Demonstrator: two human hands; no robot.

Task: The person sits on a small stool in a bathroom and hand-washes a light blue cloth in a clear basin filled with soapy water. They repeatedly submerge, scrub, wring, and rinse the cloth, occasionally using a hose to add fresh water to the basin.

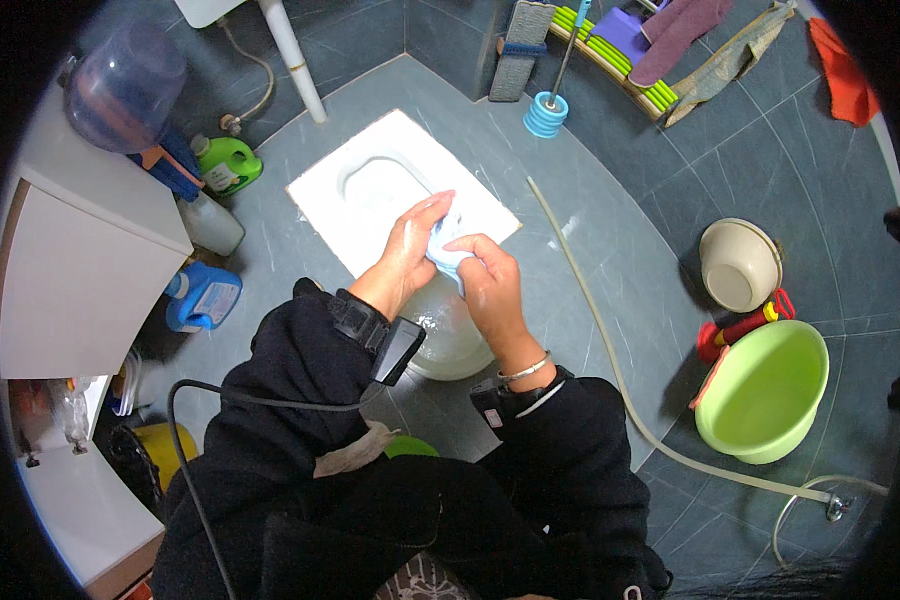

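Between my hands, in the middle of the view, is a bunched light-blue cloth. My left hand is closed on its left side, with the fingers reaching up along it. From the right, my right hand grips the same cloth, thumb and fingers bent around it. Below the hands, partly hidden by them and my sleeves, sits a pale round basin with water in it. A white squat toilet lies just beyond the hands, set in the grey tiled floor.
A pale hose runs along the floor on my right to a tap. Farther right are a green basin and a cream bucket. On my left stand a blue bottle, a green bottle and a white cabinet.
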